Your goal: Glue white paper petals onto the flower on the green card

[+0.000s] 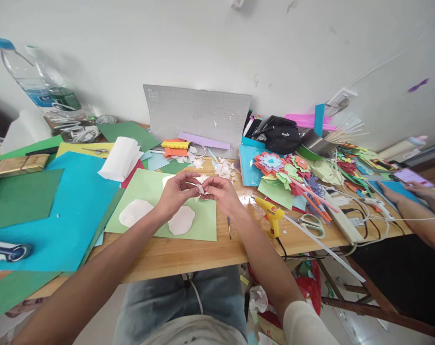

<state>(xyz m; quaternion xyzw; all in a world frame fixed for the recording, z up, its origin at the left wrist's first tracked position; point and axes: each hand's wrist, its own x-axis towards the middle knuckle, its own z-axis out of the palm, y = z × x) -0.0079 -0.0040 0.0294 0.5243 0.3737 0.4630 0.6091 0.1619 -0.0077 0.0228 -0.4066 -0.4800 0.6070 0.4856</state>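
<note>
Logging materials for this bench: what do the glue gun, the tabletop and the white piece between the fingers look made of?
Glue gun: probably hard plastic, bright yellow moulded body. Tabletop: wood or wood-look laminate, visible grain, glossy reflection. White piece: likely thin paper or tissue, pale with ragged edges; exact type unclear.

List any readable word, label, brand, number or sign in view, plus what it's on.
Nothing reads with certainty.
Black fabric pouch: pale script, too blurred.
Grey cutting mat: tiny marking in upper-left corner, too small.
Clear plastic bottle with blue cap: blue label, lettering illegible.
Clear plastic bottle with green label: illegible.
</note>
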